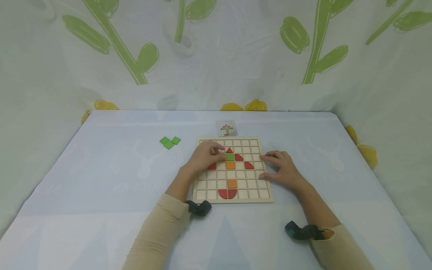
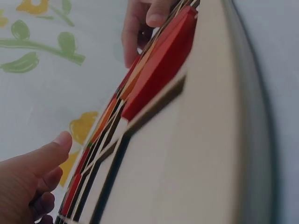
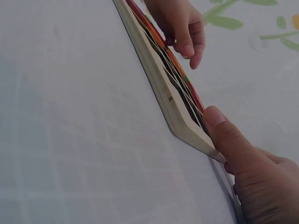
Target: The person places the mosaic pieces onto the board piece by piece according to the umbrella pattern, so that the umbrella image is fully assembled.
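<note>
A wooden grid board (image 1: 211,195) lies flat on the table. My left hand (image 1: 202,155) reaches over its upper left part, thumb and fingertips beside a green square tile (image 1: 230,157); nothing shows between them, though the cells beneath are hidden. My right hand (image 1: 281,168) touches the board's right edge, with thumb and index finger spread apart. Set in the grid are a red triangle (image 1: 229,150), an upper orange square (image 1: 230,165), a lower orange square (image 1: 232,183) and several red quarter-circle tiles (image 1: 249,165). One red quarter-circle (image 1: 212,166) is partly covered by the left hand.
Left of the board, loose green square tiles (image 1: 168,144) lie on the white patterned table (image 1: 101,168). A small clear card (image 1: 227,128) printed with a gridded figure lies just behind the board. A leaf-patterned cloth (image 1: 229,67) hangs at the back.
</note>
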Demonstrator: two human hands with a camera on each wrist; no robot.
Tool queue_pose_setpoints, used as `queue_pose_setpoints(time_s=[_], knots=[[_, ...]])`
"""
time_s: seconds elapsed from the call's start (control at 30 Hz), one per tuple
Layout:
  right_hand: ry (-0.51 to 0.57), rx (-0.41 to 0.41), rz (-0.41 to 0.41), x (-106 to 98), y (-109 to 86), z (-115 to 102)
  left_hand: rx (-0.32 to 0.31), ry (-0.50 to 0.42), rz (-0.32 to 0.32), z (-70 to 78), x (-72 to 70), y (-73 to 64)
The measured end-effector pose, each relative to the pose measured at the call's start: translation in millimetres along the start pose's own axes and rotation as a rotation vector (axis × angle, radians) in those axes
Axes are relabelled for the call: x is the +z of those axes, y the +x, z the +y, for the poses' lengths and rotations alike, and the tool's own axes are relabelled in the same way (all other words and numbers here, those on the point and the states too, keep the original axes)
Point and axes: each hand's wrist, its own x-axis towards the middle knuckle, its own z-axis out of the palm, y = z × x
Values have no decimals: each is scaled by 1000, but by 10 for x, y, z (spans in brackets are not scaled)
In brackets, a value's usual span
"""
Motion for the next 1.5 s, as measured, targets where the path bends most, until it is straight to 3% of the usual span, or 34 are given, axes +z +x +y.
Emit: queue_pose_setpoints(time_s=[0.27,0.67,1.07,1.5], knots=[[-11,27,-18,1,4,-19,-47,9,12,-90,-112,-58],[-8,-2,9,2,4,4,-45,5,24,-209,-319,-149],[-3,-7,1,7,4,15,-132,1,69,-407,-529,-315],[-20,10,-11,0,-1,-9,-123,54,121,-567,-773,-367]])
